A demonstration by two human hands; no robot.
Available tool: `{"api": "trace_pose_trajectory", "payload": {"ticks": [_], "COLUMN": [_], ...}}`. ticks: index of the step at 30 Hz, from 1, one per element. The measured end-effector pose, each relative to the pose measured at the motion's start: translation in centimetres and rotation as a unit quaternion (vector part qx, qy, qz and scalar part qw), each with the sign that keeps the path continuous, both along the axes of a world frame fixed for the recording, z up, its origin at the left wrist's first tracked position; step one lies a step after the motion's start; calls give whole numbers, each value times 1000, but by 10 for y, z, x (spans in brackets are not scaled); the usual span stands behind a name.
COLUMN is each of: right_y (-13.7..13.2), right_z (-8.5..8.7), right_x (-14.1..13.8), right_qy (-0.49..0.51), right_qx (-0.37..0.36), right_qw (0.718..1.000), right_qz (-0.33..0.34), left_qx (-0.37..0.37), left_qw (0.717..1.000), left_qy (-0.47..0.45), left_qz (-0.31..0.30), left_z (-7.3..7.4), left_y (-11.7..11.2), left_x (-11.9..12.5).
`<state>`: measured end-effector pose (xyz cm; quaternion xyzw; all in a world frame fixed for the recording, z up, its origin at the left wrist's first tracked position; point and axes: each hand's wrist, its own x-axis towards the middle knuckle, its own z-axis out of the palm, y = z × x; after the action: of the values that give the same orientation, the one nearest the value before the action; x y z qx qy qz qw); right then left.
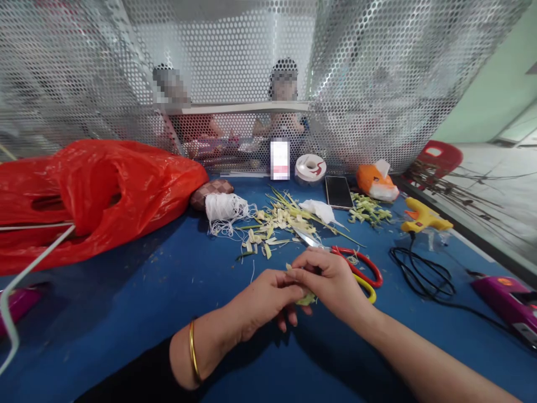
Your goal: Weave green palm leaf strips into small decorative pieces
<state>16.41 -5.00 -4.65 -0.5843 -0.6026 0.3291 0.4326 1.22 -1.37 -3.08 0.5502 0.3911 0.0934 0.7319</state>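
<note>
Both of my hands meet low over the blue table [126, 313], pinching a small pale green leaf piece [306, 299] between them. My left hand [264, 299], with a gold bangle on the wrist, closes its fingers on the piece from the left. My right hand [329, 277] grips it from the right with fingers curled. Just behind my right hand lie scissors [356, 266] with red and yellow handles. A scatter of cut green and yellow strips [277, 224] lies beyond the hands, next to a bundle of white thread [224, 208].
A big red plastic bag [92, 190] fills the left. A yellow glue gun [423, 218] with black cord [419, 274], a phone [338, 192], tape roll [310, 168], orange pouch [375, 182] and purple tool [507, 299] lie right. Perforated metal screens [377, 84] wall the back; people sit behind.
</note>
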Motion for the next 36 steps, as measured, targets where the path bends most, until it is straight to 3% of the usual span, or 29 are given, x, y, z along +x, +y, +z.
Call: {"api": "trace_pose_trajectory", "payload": {"ticks": [5, 8, 10, 13, 16, 24, 30, 33, 36], "right_y": [2, 5, 7, 6, 5, 7, 6, 3, 1], "right_z": [-1, 5, 10, 14, 11, -4, 3, 7, 9], "right_x": [0, 3, 5, 4, 0, -2, -2, -2, -3], "right_qy": [23, 57, 131, 221, 251, 230, 210, 157, 123], "right_qx": [17, 49, 25, -50, -75, -21, -87, -86, -71], "right_qw": [1000, 994, 986, 973, 965, 966, 973, 984, 990], "right_qz": [-11, -80, -105, -43, -8, -114, -47, -7, -16], "left_qx": [8, 2, -2, -10, -27, -64, -43, -22, -35], "left_qw": [1000, 997, 991, 986, 989, 993, 987, 984, 984], "left_qy": [4, -27, -51, -71, -68, -71, -75, -65, -68], "left_qz": [14, 76, 121, 152, 126, 70, 133, 166, 160], "left_z": [-4, -2, 0, 2, 2, 0, -1, -2, -2], "left_y": [-1, 2, 4, 6, 7, 6, 8, 10, 13], "left_x": [1, -1, -2, -2, -3, -4, -4, -4, -5]}}
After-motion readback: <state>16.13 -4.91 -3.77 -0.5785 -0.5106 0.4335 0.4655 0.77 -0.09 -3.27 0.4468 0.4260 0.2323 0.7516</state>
